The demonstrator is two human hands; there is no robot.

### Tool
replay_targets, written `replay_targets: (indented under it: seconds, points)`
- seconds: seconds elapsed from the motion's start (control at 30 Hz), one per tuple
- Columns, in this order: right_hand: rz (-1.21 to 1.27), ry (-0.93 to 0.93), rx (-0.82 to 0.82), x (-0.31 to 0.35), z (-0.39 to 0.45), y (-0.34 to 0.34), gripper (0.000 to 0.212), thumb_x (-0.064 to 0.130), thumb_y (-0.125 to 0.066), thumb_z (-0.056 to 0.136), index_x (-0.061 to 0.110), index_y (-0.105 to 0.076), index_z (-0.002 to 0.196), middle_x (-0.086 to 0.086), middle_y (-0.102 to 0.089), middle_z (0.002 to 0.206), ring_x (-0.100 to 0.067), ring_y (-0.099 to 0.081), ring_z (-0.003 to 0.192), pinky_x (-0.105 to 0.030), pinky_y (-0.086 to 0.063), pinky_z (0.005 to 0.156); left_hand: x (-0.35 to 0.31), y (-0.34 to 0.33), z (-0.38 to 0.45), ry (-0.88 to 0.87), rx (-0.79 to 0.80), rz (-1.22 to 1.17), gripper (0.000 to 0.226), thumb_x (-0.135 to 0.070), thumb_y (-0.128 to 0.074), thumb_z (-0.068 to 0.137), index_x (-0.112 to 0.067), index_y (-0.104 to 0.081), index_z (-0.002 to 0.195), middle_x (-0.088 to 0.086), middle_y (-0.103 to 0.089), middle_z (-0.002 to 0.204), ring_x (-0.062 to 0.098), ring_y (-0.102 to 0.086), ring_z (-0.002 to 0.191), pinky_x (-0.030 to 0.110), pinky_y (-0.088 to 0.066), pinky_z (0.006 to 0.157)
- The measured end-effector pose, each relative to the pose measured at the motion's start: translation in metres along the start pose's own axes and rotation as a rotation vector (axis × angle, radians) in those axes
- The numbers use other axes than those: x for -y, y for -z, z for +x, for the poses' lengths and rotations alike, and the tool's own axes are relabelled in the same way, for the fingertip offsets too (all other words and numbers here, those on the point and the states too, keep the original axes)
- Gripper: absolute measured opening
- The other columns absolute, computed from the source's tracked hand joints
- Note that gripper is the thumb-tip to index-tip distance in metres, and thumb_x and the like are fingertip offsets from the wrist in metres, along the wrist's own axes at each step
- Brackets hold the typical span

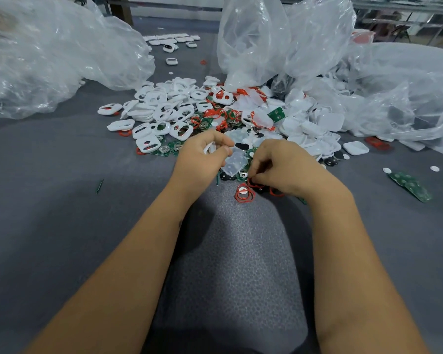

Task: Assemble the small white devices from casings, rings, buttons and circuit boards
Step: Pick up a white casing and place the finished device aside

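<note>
My left hand (202, 154) grips a white casing (209, 148), seen edge-on between thumb and fingers. My right hand (279, 167) reaches down with curled fingers and pinches a red ring (254, 184) at the near edge of the parts heap. A translucent button pad (234, 164) lies between the two hands. More red rings (244, 194) lie just below them. White casings with openings (164, 113) are piled to the left, solid white back covers (317, 123) to the right, with green circuit boards (276, 114) mixed in.
Large clear plastic bags stand at the left (49, 60) and at the back right (292, 39). Finished white devices (172, 40) are lined up at the far middle. Loose green boards (411, 186) lie at the right on the grey padded table (62, 175).
</note>
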State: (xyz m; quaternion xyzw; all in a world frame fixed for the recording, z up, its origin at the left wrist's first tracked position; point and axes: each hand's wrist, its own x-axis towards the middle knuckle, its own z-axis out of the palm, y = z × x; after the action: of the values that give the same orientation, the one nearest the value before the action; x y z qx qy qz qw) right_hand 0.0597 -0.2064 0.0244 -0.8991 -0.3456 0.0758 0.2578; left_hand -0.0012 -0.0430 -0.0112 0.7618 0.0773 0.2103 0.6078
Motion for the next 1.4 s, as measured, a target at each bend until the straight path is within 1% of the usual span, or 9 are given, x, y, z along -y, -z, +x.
replay_targets:
  seconds: [0.13,0.33,0.53,0.67,0.73,0.87,1.03,1.2,1.4]
  points:
    - [-0.023,0.002,-0.005,0.0,0.002,-0.005,0.019,0.002,-0.065,0.08,0.018,-0.072,0.071,-0.004,-0.066,0.08,-0.027,-0.067,0.073,-0.033,-0.056,0.059,0.0,-0.001,-0.001,-0.023,0.009,0.007,0.025,-0.003,-0.06,0.09,-0.025,-0.066,0.079,-0.005,-0.066,0.079,-0.002,-0.056,0.061,0.009,-0.041,0.055]
    - [0.069,0.001,0.063,-0.003,-0.005,0.006,0.009,0.011,-0.075,0.075,0.02,-0.074,0.076,0.003,-0.068,0.084,-0.012,-0.065,0.073,-0.033,-0.055,0.074,-0.001,-0.001,-0.001,-0.026,0.006,0.024,0.024,-0.003,-0.059,0.09,-0.023,-0.066,0.079,-0.003,-0.066,0.081,-0.003,-0.056,0.063,0.007,-0.041,0.055]
    - [0.022,0.01,0.093,-0.002,-0.005,0.007,0.007,0.007,-0.076,0.075,0.014,-0.075,0.073,-0.005,-0.071,0.089,-0.021,-0.066,0.083,-0.039,-0.054,0.08,0.001,-0.001,-0.002,-0.072,0.039,0.061,0.022,-0.005,-0.061,0.09,-0.023,-0.068,0.082,-0.013,-0.065,0.076,-0.002,-0.056,0.067,0.013,-0.041,0.065]
    - [0.242,0.04,-0.046,-0.002,-0.003,0.004,0.007,0.01,-0.067,0.083,0.015,-0.069,0.078,-0.001,-0.069,0.081,-0.011,-0.062,0.073,-0.031,-0.05,0.073,-0.001,-0.002,-0.004,-0.197,0.119,0.088,0.019,-0.004,-0.063,0.09,-0.02,-0.073,0.094,-0.006,-0.072,0.089,0.008,-0.064,0.085,0.016,-0.047,0.077]
    - [0.398,0.048,-0.124,-0.001,0.0,0.002,0.006,0.007,-0.063,0.088,0.01,-0.067,0.084,-0.011,-0.07,0.087,-0.027,-0.063,0.082,-0.038,-0.05,0.079,-0.003,-0.002,-0.005,-0.234,0.137,0.056,0.016,-0.007,-0.066,0.09,-0.017,-0.073,0.1,0.002,-0.073,0.093,0.014,-0.066,0.09,0.016,-0.049,0.079]
    - [0.464,0.081,-0.287,0.004,0.004,-0.007,0.009,0.004,-0.063,0.089,0.008,-0.07,0.089,-0.01,-0.069,0.081,-0.025,-0.063,0.076,-0.034,-0.051,0.073,-0.004,0.001,-0.005,-0.241,0.079,0.003,0.012,-0.008,-0.069,0.088,-0.019,-0.072,0.09,-0.014,-0.071,0.079,-0.001,-0.065,0.078,0.01,-0.046,0.072]
    - [0.639,0.049,-0.418,0.011,0.009,-0.018,0.023,-0.002,-0.07,0.082,0.016,-0.067,0.096,-0.002,-0.07,0.085,-0.013,-0.064,0.074,-0.03,-0.055,0.075,-0.003,0.001,-0.003,-0.049,0.027,-0.182,0.017,-0.006,-0.071,0.086,-0.023,-0.07,0.087,-0.011,-0.069,0.067,0.002,-0.061,0.06,0.013,-0.044,0.052]
    - [0.784,0.009,-0.538,0.012,0.014,-0.025,0.021,-0.003,-0.073,0.079,0.018,-0.068,0.077,0.005,-0.07,0.079,-0.011,-0.068,0.07,-0.029,-0.058,0.072,-0.005,0.002,-0.002,-0.028,0.026,-0.328,0.021,-0.013,-0.076,0.076,-0.024,-0.074,0.093,0.002,-0.074,0.079,0.013,-0.064,0.067,0.02,-0.048,0.057]
    - [0.798,0.038,-0.518,0.013,0.015,-0.028,0.016,-0.006,-0.066,0.082,0.006,-0.071,0.091,-0.011,-0.072,0.091,-0.018,-0.069,0.086,-0.027,-0.056,0.08,-0.005,-0.001,-0.003,-0.075,0.042,-0.302,0.023,0.0,-0.071,0.084,-0.022,-0.073,0.092,-0.002,-0.073,0.073,0.011,-0.067,0.065,0.019,-0.054,0.062]
